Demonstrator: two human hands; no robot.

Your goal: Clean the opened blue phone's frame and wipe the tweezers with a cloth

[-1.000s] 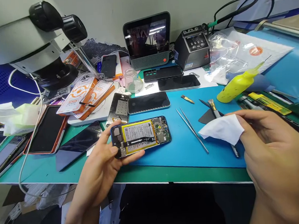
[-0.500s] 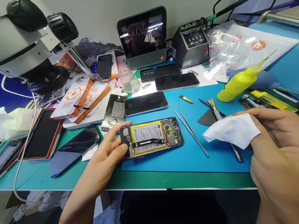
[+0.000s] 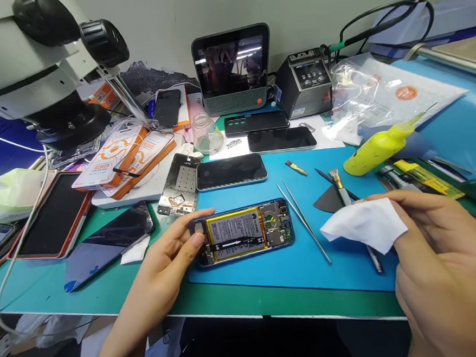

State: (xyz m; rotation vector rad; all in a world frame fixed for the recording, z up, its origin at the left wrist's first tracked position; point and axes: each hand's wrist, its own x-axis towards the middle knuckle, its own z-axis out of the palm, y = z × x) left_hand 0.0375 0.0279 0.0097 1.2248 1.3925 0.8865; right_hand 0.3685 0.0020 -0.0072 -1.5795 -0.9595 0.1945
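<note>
An opened smartphone (image 3: pixel 242 233) lies over the blue mat with its battery and circuit board bare. My left hand (image 3: pixel 174 259) grips its left end, thumb on top and fingers partly hidden behind and beneath it. At the right, my right hand (image 3: pixel 443 256) pinches a white wipe (image 3: pixel 363 224) between thumb and fingers, clear of the phone. Metal tweezers (image 3: pixel 306 225) rest just right of the phone. Behind the wipe are a brush (image 3: pixel 338 182) and a dark triangular pick (image 3: pixel 327 197), both partly covered.
Behind the phone lies another smartphone (image 3: pixel 231 171), near a bare metal phone frame (image 3: pixel 179 185). A yellow bottle (image 3: pixel 377 150) with a needle tip leans at the right. The microscope (image 3: pixel 51 77) overhangs the left side, above screen boxes (image 3: pixel 112 154). A glass jar (image 3: pixel 207 134) stands at the back.
The view has tilted up slightly, so most things sit lower in the picture. Both hands keep their hold on the phone and the wipe.
</note>
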